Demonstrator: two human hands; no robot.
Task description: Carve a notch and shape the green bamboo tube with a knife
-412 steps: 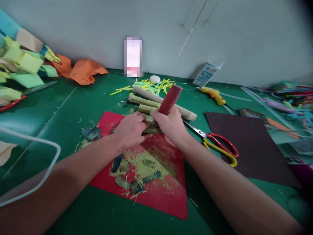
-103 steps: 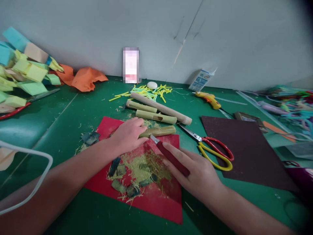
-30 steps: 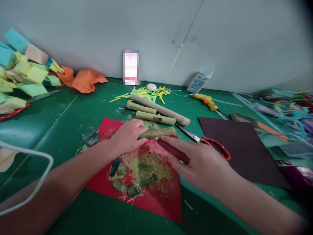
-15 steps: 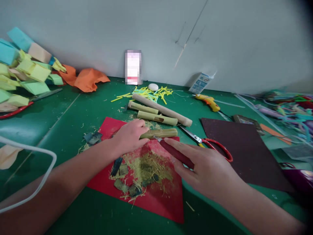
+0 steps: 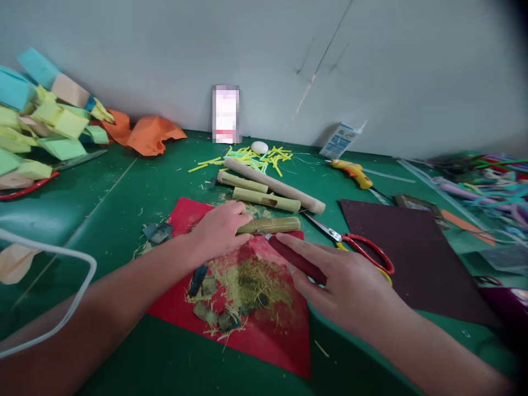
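My left hand [image 5: 220,230] is closed round the left end of a short bamboo tube [image 5: 276,224], pressing it down at the far edge of a red sheet [image 5: 284,352]. In my right hand [image 5: 342,275] is a cutting tool with a dark red handle [image 5: 295,257]. Its metal tip meets the near side of the tube, beside my left fingertips; the blade's full shape is hidden. Fine shavings and fibres [image 5: 256,283] cover the sheet below, with several dark green bamboo chips [image 5: 229,320] among them.
Behind lie two cut bamboo pieces [image 5: 266,199] and a longer stick [image 5: 284,190]. Red-handled scissors [image 5: 365,247] rest on a dark brown sheet [image 5: 412,264]. A yellow glue gun [image 5: 352,171], yellow strips [image 5: 206,164] and a phone [image 5: 225,113] are farther back. Folded papers [image 5: 58,121] pile up left.
Both hands keep their grip, and the tool tip stays against the bamboo tube. The whole view has shifted very slightly; nothing else visibly differs.
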